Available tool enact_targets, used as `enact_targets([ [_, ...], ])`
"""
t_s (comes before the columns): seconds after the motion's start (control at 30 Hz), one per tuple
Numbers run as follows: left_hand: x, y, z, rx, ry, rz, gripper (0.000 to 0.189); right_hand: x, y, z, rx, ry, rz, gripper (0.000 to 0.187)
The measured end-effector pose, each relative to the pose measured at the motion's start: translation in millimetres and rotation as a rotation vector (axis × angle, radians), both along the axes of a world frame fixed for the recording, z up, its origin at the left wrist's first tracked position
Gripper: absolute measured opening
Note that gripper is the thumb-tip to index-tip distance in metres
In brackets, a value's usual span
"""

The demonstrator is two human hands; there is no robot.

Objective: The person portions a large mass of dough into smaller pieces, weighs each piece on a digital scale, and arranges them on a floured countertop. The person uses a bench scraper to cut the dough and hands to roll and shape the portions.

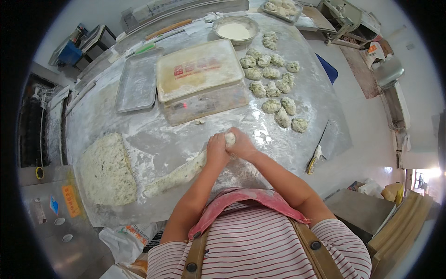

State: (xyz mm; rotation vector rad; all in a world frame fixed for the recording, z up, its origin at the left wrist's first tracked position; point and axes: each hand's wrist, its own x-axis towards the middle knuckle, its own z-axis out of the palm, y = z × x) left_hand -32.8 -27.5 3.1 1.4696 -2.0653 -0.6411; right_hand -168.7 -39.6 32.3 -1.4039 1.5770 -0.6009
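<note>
My left hand (217, 148) grips the near end of a long dough roll (177, 175) flecked with green, which stretches down-left over the floured metal table (146, 139). Against it, my right hand (241, 143) is closed around the roll's tip, and a pale dough knob (230, 138) bulges out between both hands. Further left lies a large flat slab of the same green-flecked dough (108, 171). Several torn dough pieces (271, 72) sit in loose groups beyond my right hand. Fingers hide how far the knob is still joined to the roll.
Ahead are a metal tray (137, 82), a cream lid bearing red writing (202, 68) on a clear bin (209, 104), and a bowl of flour (235, 29). A knife (318, 150) lies by the table's right edge. Rolling pins (169, 29) rest at the back.
</note>
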Motion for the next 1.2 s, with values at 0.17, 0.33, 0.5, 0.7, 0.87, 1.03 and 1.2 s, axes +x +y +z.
enact_targets([
  [0.17,-60.8,-22.9,13.6,0.076,0.026,-0.053,0.037,-59.2,-6.6,20.7,-0.032,0.066,-0.076,0.043],
  [0.33,-94.2,-15.1,-9.2,0.100,-0.103,-0.177,0.028,-99.2,12.8,-26.3,0.162,-0.007,-0.167,0.049],
  [0.5,-98.7,-24.1,-14.2,0.123,-0.307,-0.287,0.026,-117.5,25.4,-43.0,0.243,-0.395,-0.167,0.051],
  [0.7,-94.9,-34.4,-0.1,0.202,-0.189,-0.144,0.056,-151.0,-26.2,16.5,0.268,-0.510,-0.217,0.044],
  [0.87,-83.5,-12.1,6.1,0.126,-0.265,-0.095,0.091,-193.2,-92.4,42.3,0.348,-0.739,-0.408,0.040],
  [1.03,-73.1,-5.5,6.8,0.141,-0.340,-0.054,0.096,-258.9,-182.3,31.8,0.137,-1.069,-0.544,0.027],
  [1.2,-63.7,-1.8,-10.5,0.151,-0.337,-0.041,0.094,-271.4,-216.6,50.6,-0.428,-0.485,-0.485,0.029],
])
